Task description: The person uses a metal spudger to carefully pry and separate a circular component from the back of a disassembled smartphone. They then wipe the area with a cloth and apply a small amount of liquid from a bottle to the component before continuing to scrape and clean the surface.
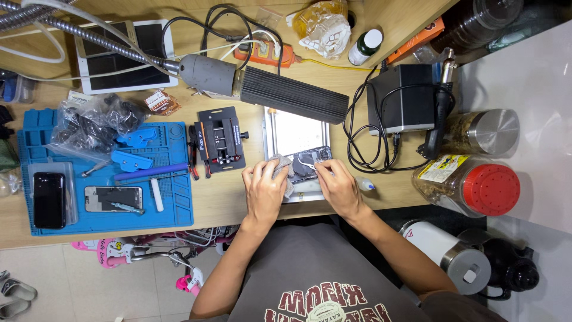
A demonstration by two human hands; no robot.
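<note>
- Left hand curled shut over a grey cloth, pressing it against the left edge of an opened phone.
- Right hand pinched closed on fine metal tweezers; tips reach left from the fingers onto the phone's dark inner parts.
- Phone lies between the two hands, just beyond the fingertips, on a white work plate that extends away from both grips.
- Above the grips: a ribbed black lamp head on a grey flexible arm.
- Left of the left hand: a black clamp fixture, then a blue mat carrying a second phone and a white stick.
- Right of the right hand: a black box unit with looped cables; further out, a red-lidded jar.
- Small white bottle lies just beside the right hand, at the knuckle side.
</note>
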